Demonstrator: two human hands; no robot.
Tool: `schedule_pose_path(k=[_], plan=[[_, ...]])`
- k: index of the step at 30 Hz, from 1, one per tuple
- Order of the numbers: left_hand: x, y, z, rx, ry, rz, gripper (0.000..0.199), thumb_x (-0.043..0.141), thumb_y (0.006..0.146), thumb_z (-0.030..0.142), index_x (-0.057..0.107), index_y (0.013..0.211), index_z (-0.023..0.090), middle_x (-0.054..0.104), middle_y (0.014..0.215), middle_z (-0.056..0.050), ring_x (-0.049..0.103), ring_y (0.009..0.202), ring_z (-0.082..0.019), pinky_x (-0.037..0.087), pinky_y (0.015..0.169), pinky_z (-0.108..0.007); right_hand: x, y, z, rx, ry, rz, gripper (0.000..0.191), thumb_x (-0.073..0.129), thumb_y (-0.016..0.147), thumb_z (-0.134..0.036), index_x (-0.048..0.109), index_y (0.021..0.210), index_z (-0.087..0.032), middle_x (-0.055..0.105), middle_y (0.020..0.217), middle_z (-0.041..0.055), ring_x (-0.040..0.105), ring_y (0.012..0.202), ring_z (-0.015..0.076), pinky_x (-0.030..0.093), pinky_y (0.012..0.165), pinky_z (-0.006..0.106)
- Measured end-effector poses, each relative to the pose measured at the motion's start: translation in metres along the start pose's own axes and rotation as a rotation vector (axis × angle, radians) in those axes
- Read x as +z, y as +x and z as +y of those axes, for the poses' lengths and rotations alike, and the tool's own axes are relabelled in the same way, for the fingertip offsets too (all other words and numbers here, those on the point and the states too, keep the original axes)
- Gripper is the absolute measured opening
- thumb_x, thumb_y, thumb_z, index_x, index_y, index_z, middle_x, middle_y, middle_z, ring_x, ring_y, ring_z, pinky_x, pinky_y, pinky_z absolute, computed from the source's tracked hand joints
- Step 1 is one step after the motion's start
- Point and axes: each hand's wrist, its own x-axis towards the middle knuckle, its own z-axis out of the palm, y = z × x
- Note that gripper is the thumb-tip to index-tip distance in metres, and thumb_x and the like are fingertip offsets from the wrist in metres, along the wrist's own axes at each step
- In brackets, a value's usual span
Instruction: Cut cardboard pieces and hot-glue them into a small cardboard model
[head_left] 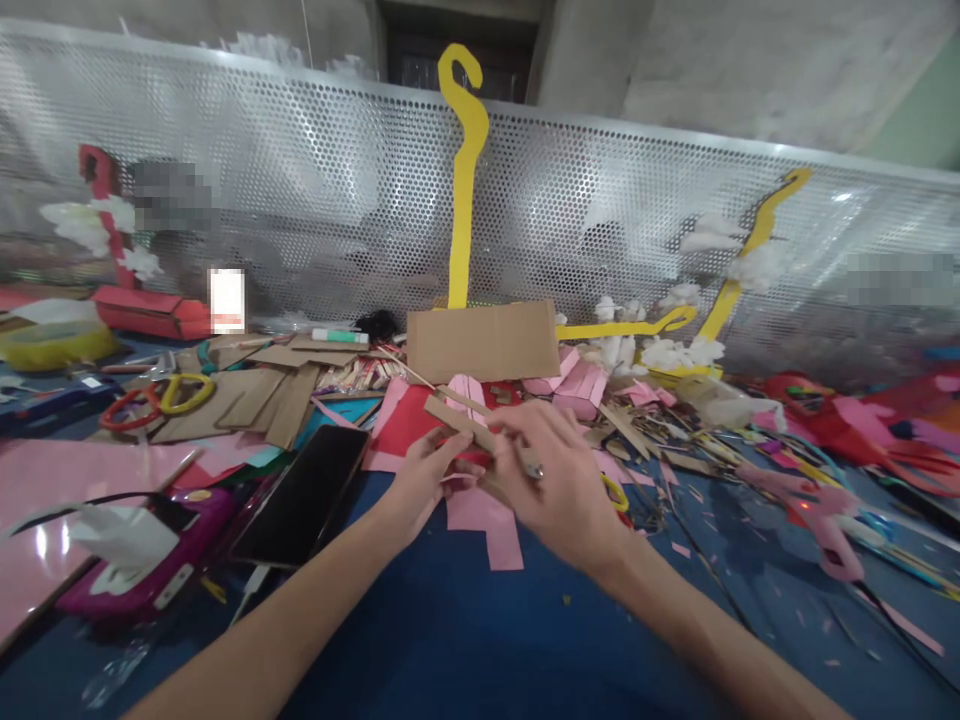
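My left hand [426, 478] and my right hand [559, 485] meet at the middle, both closed on a narrow brown cardboard strip [444, 410]. The strip slants down to the right and passes behind my right fingers. A small metallic tip [535, 470] shows by my right hand; what it belongs to is hidden. Below the hands lies a cut piece of pink paper [504, 548], with red paper [397, 428] just behind. Farther back stands a tan cardboard panel [484, 342], and a tall yellow hooked strip [463, 200] rises behind it.
On the left are a phone [304, 500], a purple box-shaped device [187, 540], scissors [186, 393] and cardboard pieces [247, 400]. A pink glue gun [814, 505] with a cord lies right, near scattered scraps. A perforated metal panel [315, 180] closes the back.
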Motion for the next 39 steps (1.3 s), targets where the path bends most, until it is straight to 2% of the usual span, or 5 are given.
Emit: schedule_pose_path(k=[4,9,15,25,39], plan=[[0.005,0.004,-0.005,0.027,0.011,0.087,0.038,0.089,0.079,0.035,0.065,0.101,0.016,0.075,0.080,-0.005,0.071,0.061,-0.015,0.052,0.060,-0.025,-0.010,-0.032,0.029,0.108,-0.002,0.110,0.017,0.049,0.101,-0.012,0.060,0.106,-0.022,0.066,0.095,0.0065,0.061,0.089,0.0234,0.048,0.079,0.038],[0.007,0.002,-0.005,0.040,-0.020,0.079,0.038,0.091,0.074,0.037,0.065,0.092,0.017,0.070,0.076,-0.002,0.070,0.063,-0.016,0.054,0.061,-0.027,-0.005,-0.039,0.042,0.174,0.035,0.099,0.017,0.053,0.100,-0.014,0.060,0.112,-0.024,0.065,0.097,0.0056,0.063,0.086,0.0223,0.052,0.077,0.037],[0.014,-0.008,0.000,0.011,-0.014,-0.008,0.041,0.092,0.072,0.041,0.066,0.091,0.016,0.070,0.076,-0.002,0.069,0.065,-0.016,0.054,0.061,-0.027,-0.009,-0.043,0.054,0.043,-0.052,0.043,0.028,0.060,0.097,-0.014,0.061,0.123,-0.024,0.070,0.113,0.0084,0.067,0.104,0.0263,0.055,0.090,0.042],[0.020,-0.018,0.001,-0.025,0.050,-0.082,0.040,0.089,0.077,0.040,0.071,0.101,0.014,0.073,0.083,-0.004,0.067,0.066,-0.015,0.054,0.064,-0.027,-0.019,-0.043,0.053,-0.151,-0.191,0.116,0.024,0.068,0.093,-0.007,0.066,0.111,-0.023,0.074,0.097,0.0062,0.068,0.089,0.0238,0.052,0.080,0.042],[0.022,-0.018,0.000,-0.065,0.064,-0.073,0.037,0.089,0.076,0.043,0.069,0.092,0.016,0.068,0.071,-0.002,0.066,0.065,-0.016,0.052,0.064,-0.028,-0.017,-0.043,0.049,-0.053,-0.067,0.180,0.020,0.069,0.092,-0.005,0.069,0.101,-0.023,0.075,0.090,0.0038,0.067,0.084,0.0221,0.052,0.080,0.042]])
